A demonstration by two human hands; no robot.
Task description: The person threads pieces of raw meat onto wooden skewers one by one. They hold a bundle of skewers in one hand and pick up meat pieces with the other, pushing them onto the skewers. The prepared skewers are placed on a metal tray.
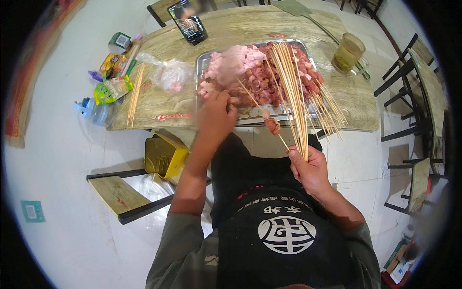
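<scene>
A metal tray point(197, 77) on the wooden table holds pale fat cubes point(254, 54) and a heap of red meat pieces point(265, 88). My left hand point(217, 113) reaches over the tray's near left part, its bent fingertips at the meat; whether they pinch a piece is hidden. My right hand point(309, 167), in front of the table edge, is closed around a bundle of bamboo skewers point(290, 90) that fans out over the tray. Between its thumb and fingers it also holds a single skewer point(249, 94) threaded with a pale piece and a meat piece point(272, 126).
Several skewers point(326, 108) stick out from the tray's right side. Loose skewers point(135, 97) and a plastic bag point(173, 77) lie at left. A propped phone point(188, 25), a glass mug point(347, 54) and a green fly swatter point(294, 8) are on the table. A yellow bin point(177, 155) stands below.
</scene>
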